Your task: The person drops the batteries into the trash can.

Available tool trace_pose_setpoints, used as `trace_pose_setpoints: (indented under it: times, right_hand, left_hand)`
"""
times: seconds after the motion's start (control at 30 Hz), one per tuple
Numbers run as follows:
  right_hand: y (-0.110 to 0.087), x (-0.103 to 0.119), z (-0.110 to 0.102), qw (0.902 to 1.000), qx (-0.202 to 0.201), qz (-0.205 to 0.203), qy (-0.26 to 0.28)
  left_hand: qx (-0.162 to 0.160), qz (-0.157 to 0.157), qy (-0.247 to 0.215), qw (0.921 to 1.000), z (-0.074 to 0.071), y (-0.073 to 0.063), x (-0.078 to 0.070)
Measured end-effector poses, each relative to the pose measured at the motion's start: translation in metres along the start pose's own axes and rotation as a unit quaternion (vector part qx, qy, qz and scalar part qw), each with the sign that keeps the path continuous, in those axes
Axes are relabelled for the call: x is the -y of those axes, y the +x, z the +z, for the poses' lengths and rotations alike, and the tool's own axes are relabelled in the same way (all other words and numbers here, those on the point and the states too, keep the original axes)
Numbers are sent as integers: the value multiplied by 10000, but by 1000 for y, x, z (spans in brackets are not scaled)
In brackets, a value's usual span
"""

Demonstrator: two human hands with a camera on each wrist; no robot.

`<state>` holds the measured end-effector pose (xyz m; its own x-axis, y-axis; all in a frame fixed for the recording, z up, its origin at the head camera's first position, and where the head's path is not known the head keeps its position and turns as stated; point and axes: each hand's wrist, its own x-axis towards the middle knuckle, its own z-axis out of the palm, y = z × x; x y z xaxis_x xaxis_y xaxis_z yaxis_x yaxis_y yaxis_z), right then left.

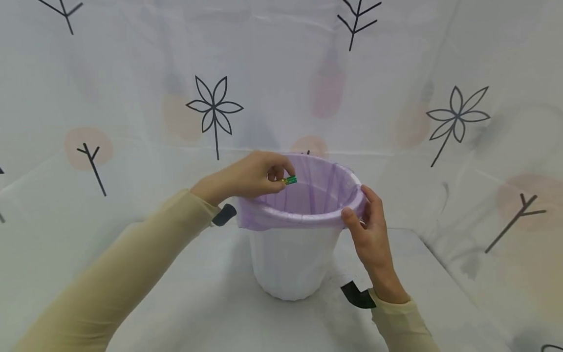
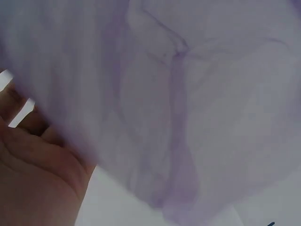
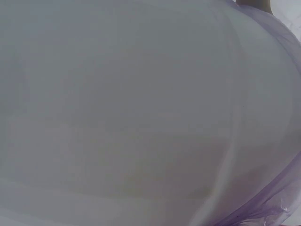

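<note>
A white trash bin (image 1: 292,264) stands upright, lined with a translucent purple bag (image 1: 303,220) folded over its rim. Above the bin's mouth, at the left of the rim, my left hand (image 1: 252,176) pinches a small green-and-gold battery (image 1: 289,180) between thumb and fingers. In the left wrist view, the purple bag (image 2: 155,108) fills most of the picture, with the left hand (image 2: 42,174) at the lower left. My right hand (image 1: 371,234) grips the lined rim on the right side. The right wrist view is taken up by the bin's white wall (image 3: 131,103).
Beneath the bin is a white table (image 1: 198,293), whose right edge runs diagonally. A white cloth (image 1: 272,73) printed with black flowers and twigs hangs close behind it. Black bands (image 1: 358,296) are by both wrists.
</note>
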<state>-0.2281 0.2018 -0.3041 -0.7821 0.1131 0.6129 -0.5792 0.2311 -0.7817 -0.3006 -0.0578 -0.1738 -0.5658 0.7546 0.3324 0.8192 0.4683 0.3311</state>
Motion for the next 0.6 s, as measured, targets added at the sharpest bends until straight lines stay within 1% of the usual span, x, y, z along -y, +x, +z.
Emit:
trace_pose_setpoints:
  times: [0.17,0.3,0.47,0.6]
  right_hand:
    - [1,1,0,10000,-6,-1,27]
    - [1,1,1,10000,-5,24,27]
    - [1,1,0,10000,4,1,41]
    - [1,0,0,10000,8,-9,77]
  left_hand:
    - [52,-135,-36,9999,6,13,5]
    - [130,-291,-8,9995,11,21,9]
    - [166,-434,78,9989,18,25,12]
    - [166,-427,106,9989,24,27,14]
